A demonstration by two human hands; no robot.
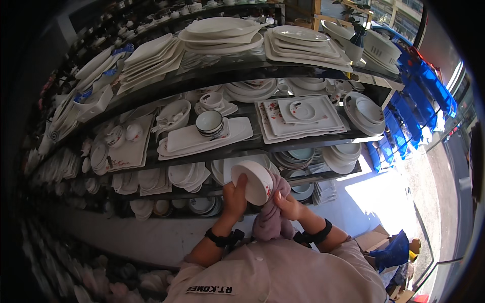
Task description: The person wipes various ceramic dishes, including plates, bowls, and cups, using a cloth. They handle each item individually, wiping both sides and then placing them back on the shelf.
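Observation:
A white ceramic bowl with a red floral motif point(252, 182) is tilted in front of my chest. My left hand point(235, 195) grips its rim, thumb inside the bowl. A mauve cloth point(271, 219) hangs against the bowl's outer right side, bunched in my right hand point(288, 204); some of that hand's fingers are hidden behind the cloth. Just beyond, on the middle shelf, a stack of small bowls point(209, 123) rests on long white plates point(193, 140). To the right lie rectangular floral platters point(305, 117).
Dark tiered shelves point(242, 146) of white dishware stand close in front. Stacked oval plates point(223, 34) fill the top level. Blue plastic bins point(413, 102) are at the right. Cardboard boxes point(373, 238) and a blue bag point(394, 250) lie low at the right. More wares stand lower left.

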